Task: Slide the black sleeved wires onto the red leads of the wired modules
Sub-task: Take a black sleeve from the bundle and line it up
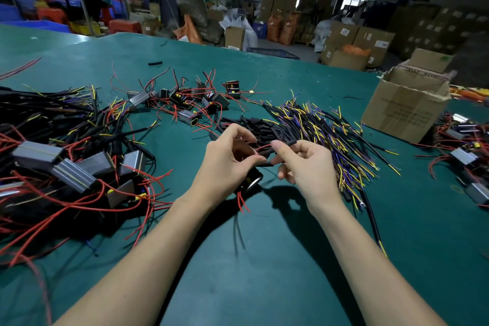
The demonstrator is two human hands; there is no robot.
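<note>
A small black wired module point(251, 180) is gripped in the curled fingers of the left hand point(227, 159), held above the green table mat point(264, 259); its thin red lead point(263, 146) is pinched at the fingertips and red wire ends hang below the module. A short black sleeved wire point(287, 143) is pinched between thumb and forefinger of the right hand point(304, 164), its end touching the red lead's tip. How far the lead is inside cannot be told.

Open mat is left in the near centre, between and below the forearms, and along the far strip before the table's back edge. The left side is crowded by a heap of grey metal-cased modules with red leads and black sleeves point(71, 164). Behind the hands a loose pile of short black sleeve pieces point(254, 127) is seen, touching a fanned bundle of black wires with yellow and purple cores point(330, 135) on the right. More small black modules with red leads point(190, 100) are scattered further back.

An open brown cardboard box point(404, 106) stands at the right, flaps up; its contents are hidden. More grey modules point(465, 151) lie at the right edge.
</note>
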